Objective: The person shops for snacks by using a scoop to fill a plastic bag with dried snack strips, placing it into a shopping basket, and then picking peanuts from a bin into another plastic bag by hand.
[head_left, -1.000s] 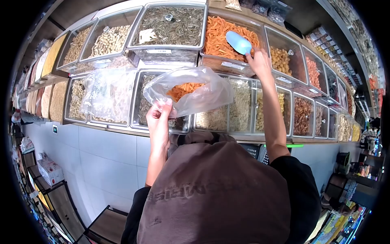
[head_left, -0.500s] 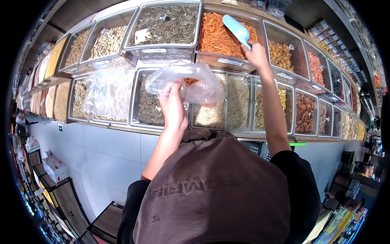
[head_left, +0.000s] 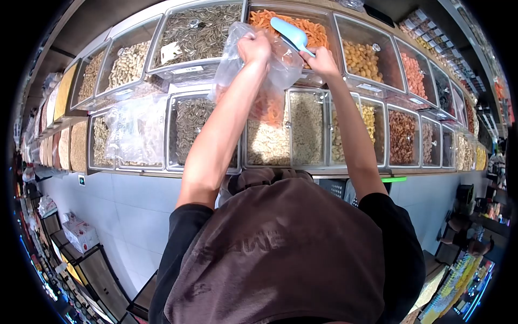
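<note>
My left hand (head_left: 254,47) is closed on the rim of a clear plastic bag (head_left: 231,67), which hangs in front of the far row of bins. Orange dried strips show through the bag's lower part. Gripped by its handle in my right hand (head_left: 322,61) is a light blue scoop (head_left: 290,32). It lies at a slant over the bin of orange strips (head_left: 317,33), close beside the bag's mouth. Whether the scoop holds any strips cannot be made out.
Left of the orange strips is a bin of sunflower seeds (head_left: 202,35); to the right, one of yellow-orange dried pieces (head_left: 364,59). The near row holds pale flat seeds (head_left: 268,143) and reddish-brown pieces (head_left: 402,140). Crumpled clear plastic (head_left: 135,129) covers a bin at left.
My left hand has carried the bag forward and right, up to the orange strips' bin. The scoop in my right hand has come slightly nearer and leftward in view, beside the bag.
</note>
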Motion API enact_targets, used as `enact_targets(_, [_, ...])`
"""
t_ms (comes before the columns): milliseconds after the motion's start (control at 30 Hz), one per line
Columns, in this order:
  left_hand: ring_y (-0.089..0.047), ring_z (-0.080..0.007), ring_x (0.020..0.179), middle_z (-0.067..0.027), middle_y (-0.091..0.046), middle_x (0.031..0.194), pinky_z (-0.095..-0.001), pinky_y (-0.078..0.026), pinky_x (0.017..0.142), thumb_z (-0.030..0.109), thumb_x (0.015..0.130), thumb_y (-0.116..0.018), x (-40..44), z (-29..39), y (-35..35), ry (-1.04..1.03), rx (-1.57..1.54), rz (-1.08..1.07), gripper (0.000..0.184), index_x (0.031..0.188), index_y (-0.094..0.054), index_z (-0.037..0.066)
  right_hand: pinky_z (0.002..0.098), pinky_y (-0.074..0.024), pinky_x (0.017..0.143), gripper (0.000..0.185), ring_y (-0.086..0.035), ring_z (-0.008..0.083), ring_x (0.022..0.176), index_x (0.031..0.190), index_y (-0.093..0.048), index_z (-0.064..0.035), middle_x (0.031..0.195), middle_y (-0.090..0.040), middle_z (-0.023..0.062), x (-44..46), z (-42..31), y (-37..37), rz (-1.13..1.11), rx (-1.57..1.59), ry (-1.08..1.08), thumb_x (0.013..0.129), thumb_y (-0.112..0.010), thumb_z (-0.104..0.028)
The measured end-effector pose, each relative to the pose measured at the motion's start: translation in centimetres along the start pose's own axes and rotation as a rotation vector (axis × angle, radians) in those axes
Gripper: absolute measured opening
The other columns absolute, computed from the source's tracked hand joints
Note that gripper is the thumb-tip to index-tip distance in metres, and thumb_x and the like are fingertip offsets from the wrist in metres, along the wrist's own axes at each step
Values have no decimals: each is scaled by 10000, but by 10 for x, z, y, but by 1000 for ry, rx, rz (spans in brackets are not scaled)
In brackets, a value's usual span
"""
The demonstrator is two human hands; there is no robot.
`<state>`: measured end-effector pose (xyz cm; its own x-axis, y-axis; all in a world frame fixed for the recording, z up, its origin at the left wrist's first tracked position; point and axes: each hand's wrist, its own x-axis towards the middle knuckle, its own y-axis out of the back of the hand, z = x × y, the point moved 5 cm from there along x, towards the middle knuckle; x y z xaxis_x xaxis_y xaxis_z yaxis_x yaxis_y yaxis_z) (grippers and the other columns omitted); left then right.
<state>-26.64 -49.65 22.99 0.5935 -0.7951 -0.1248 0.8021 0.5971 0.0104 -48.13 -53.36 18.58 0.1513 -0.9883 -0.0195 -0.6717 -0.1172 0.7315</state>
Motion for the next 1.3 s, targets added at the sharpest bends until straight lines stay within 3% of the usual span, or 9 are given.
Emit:
enact_targets(267, [-666, -254, 741, -198, -695, 879, -398, -522, 671, 83, 802, -608, 38, -69, -35, 227, 116, 236, 189, 879, -675, -76, 369, -503, 709, 308, -644, 202, 728, 1026, -709, 31, 743, -669, 128, 2, -8, 6, -49, 23, -10, 903, -630, -240])
enact_targets(333, [-663, -255, 724, -188, -695, 881, -406, -527, 642, 79, 802, -618, 44, -78, -40, 356, 21, 223, 210, 921, -674, -85, 316, -496, 605, 280, -593, 137, 620, 922, -719, 51, 712, -653, 70, 7, -5, -4, -167, 473, -54, 915, -635, -216])
enact_targets(500, [-711, -311, 780, -188, -715, 888, -417, -559, 649, 108, 764, -706, 61, -91, -57, 540, 171, 418, 190, 858, -691, -57, 229, -350, 452, 302, -452, 49, 488, 669, -656, -16, 586, -559, -10, 27, 16, -26, -198, 614, -91, 902, -670, -207])
enact_targets(567, [-713, -315, 790, -186, -715, 879, -424, -560, 657, 115, 765, -709, 57, -98, -58, 589, 368, 519, 182, 857, -698, -40, 248, -401, 467, 270, -519, 67, 509, 745, -704, 7, 637, -623, 15, 30, 19, -28, -111, 433, 9, 900, -666, -210])
enact_targets(667, [-707, -340, 799, -190, -716, 879, -432, -558, 693, 137, 784, -695, 39, -78, -46, 368, 120, 385, 172, 870, -708, -11, 277, -460, 506, 248, -589, 66, 573, 830, -736, 0, 680, -668, 27, 10, -10, -1, 115, 293, -62, 896, -676, -231])
enact_targets(700, [-703, -351, 805, -195, -715, 884, -429, -554, 712, 136, 793, -683, 37, -77, -44, 367, 118, 375, 163, 871, -711, -5, 357, -543, 692, 304, -699, 227, 714, 937, -739, -6, 774, -715, 150, 7, -19, 8, 111, 252, -156, 857, -665, -290])
enact_targets(833, [-692, -370, 856, -212, -708, 967, -431, -546, 757, 132, 821, -653, 32, -69, -39, 419, 26, 366, 209, 953, -693, -25, 469, -513, 849, 351, -659, 396, 940, 992, -703, 5, 904, -697, 224, 46, -39, 15, 96, -305, -89, 857, -616, -307])
enact_targets(1133, [-670, -380, 884, -238, -680, 929, -463, -526, 821, 161, 854, -616, 35, -42, -61, 241, 117, 566, 271, 1007, -658, -59, 471, -475, 924, 353, -575, 416, 1116, 1146, -584, 26, 1150, -615, 265, 60, -40, 17, -224, -443, -1, 933, -551, -255])
enact_targets(1300, [-701, -334, 718, -197, -698, 743, -473, -556, 691, 201, 805, -653, 80, -84, -75, 616, 237, 627, 244, 732, -703, -26, 457, -478, 919, 312, -580, 410, 1092, 1135, -607, 15, 1133, -617, 269, 43, -37, 13, -172, -441, 149, 914, -569, -201])
